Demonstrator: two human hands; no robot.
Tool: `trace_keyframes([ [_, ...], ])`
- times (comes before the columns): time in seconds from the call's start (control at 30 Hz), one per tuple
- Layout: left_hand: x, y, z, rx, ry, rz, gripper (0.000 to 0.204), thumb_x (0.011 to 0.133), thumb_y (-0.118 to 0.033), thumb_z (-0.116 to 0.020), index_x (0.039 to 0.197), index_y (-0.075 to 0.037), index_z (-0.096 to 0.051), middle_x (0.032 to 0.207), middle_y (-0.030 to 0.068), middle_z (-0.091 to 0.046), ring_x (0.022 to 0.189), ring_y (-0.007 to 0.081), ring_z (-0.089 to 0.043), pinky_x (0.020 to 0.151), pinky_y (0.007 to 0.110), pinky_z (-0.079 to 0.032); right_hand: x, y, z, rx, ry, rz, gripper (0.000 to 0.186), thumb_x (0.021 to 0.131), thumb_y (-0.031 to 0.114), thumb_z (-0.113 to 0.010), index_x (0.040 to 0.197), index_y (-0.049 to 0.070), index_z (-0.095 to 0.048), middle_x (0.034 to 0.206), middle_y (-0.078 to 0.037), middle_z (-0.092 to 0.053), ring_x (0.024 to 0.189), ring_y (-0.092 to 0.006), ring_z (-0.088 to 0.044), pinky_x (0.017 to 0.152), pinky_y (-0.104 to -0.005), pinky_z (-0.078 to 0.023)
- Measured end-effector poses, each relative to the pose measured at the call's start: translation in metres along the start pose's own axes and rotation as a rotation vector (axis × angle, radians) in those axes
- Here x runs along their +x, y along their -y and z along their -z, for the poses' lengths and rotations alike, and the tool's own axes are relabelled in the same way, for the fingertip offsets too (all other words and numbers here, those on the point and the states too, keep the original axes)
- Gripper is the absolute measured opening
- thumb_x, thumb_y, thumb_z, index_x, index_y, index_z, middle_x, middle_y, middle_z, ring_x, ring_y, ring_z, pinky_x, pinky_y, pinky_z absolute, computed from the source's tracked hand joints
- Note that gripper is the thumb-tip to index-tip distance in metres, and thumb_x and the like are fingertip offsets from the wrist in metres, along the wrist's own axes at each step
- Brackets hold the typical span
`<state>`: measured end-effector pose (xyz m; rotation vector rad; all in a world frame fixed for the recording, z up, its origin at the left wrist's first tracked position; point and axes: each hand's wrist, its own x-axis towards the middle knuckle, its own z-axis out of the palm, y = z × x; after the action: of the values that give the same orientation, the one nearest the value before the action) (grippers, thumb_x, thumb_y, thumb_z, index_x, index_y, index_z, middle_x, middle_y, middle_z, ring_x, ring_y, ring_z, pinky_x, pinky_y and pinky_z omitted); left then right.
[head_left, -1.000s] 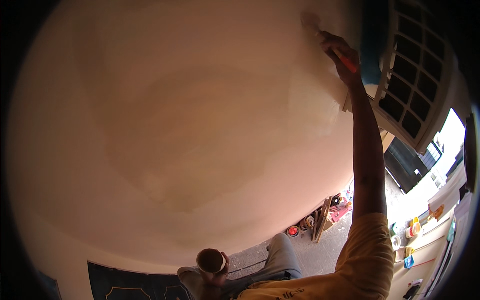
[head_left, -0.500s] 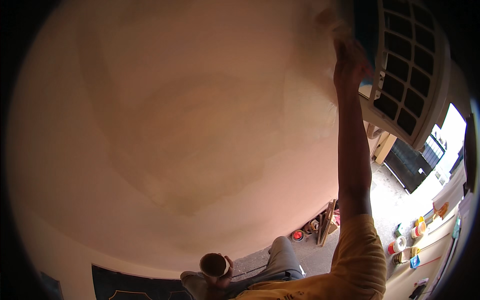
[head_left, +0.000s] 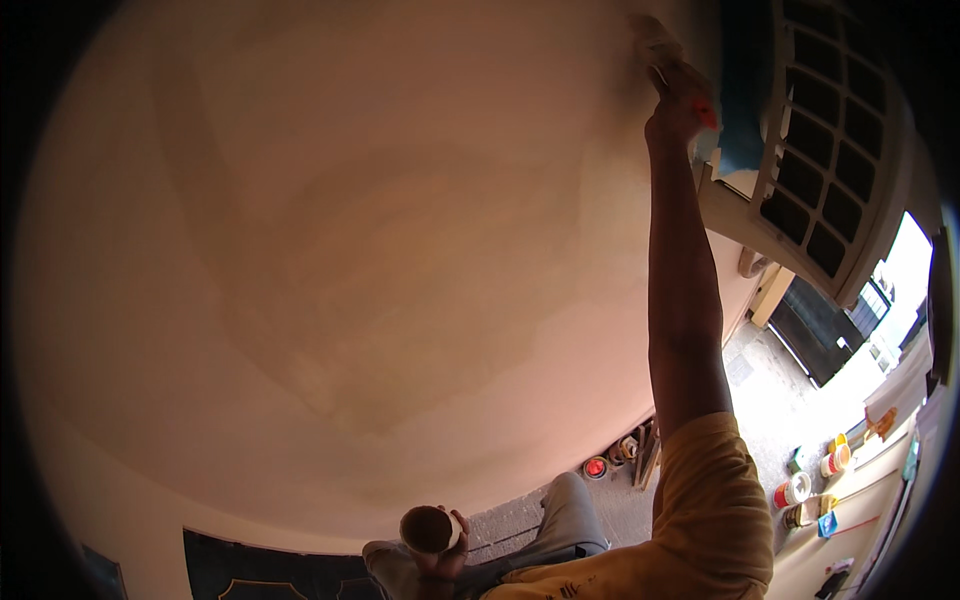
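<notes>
Paintbrush (head_left: 655, 42) up high, cup (head_left: 428, 530) down low

Close by is a yellow shirt sleeve (head_left: 705, 480), with gray pants (head_left: 570, 510) below. The left hand (head_left: 443, 560) is down by the lap. Its fingers curl around the side of the cup and hold it. The cup is round, with a pale outside and a brown, shady inside. Its open top faces up, but it is too dark to tell what is in it.

The right arm reaches far up. At its end, the right hand (head_left: 682, 98) grips the paintbrush, with its fingers closed around the handle. A bright red bit of the handle pokes out at the right side of the hand. The brush head is wide, flat and brownish, and it looks blurry. It is high up at the wall (head_left: 420, 240), near the wall's right end. I cannot tell if the hairs touch the wall.

The wall is big and pinkish tan, with a darker, blotchy patch in the middle. To the right of the brush is a pale window frame (head_left: 825, 150) with dark squares. Farther off, on the floor, are a red-topped can (head_left: 595, 468), some wood pieces (head_left: 647, 455) and a red and white bucket (head_left: 793, 489). A dark gate (head_left: 812, 325) stands farthest away.
</notes>
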<state>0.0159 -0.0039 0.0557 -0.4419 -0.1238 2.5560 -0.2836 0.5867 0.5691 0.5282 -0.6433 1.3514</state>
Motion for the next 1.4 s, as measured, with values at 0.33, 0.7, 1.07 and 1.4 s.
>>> trace_keyframes([
  [0.33,0.003,0.002,0.0,0.042,0.041,-0.021,0.057,0.082,-0.049,-0.081,0.125,-0.014,-0.069,0.13,0.0027,-0.067,0.132,0.0315,-0.052,0.096,0.053,-0.059,-0.019,0.042,0.027,-0.662,0.264,0.343,0.012,0.09,0.008,-0.076,0.102,0.006,-0.076,0.108,-0.006,-0.075,0.102,-0.0172,-0.07,0.093,-0.0309,-0.054],
  [0.7,0.001,0.01,0.0,-0.005,0.037,-0.023,0.058,0.08,-0.044,-0.084,0.127,-0.014,-0.068,0.129,0.0024,-0.067,0.132,0.0306,-0.052,0.097,0.052,-0.059,-0.009,0.021,0.033,-0.626,0.521,0.348,0.017,0.087,-0.005,-0.075,0.1,0.007,-0.075,0.119,-0.009,-0.073,0.113,-0.0192,-0.069,0.1,-0.031,-0.054],
  [1.07,-0.005,0.006,-0.014,0.038,0.045,-0.067,0.051,0.088,-0.044,-0.077,0.127,-0.013,-0.068,0.13,0.0036,-0.066,0.133,0.0314,-0.051,0.097,0.055,-0.058,-0.054,0.084,0.055,-0.709,0.573,0.456,0.014,0.09,-0.002,-0.075,0.102,0.005,-0.075,0.119,-0.013,-0.074,0.114,-0.0238,-0.069,0.101,-0.0346,-0.054],
  [1.4,-0.003,0.012,-0.015,0.021,0.047,0.009,0.053,0.086,-0.049,-0.078,0.124,-0.013,-0.069,0.129,0.0053,-0.065,0.131,0.03,-0.052,0.096,0.053,-0.059,-0.038,0.034,0.073,-0.738,0.524,0.164,0.023,0.091,-0.007,-0.07,0.111,0.003,-0.072,0.124,-0.011,-0.07,0.12,-0.0215,-0.065,0.104,-0.0357,-0.054],
])
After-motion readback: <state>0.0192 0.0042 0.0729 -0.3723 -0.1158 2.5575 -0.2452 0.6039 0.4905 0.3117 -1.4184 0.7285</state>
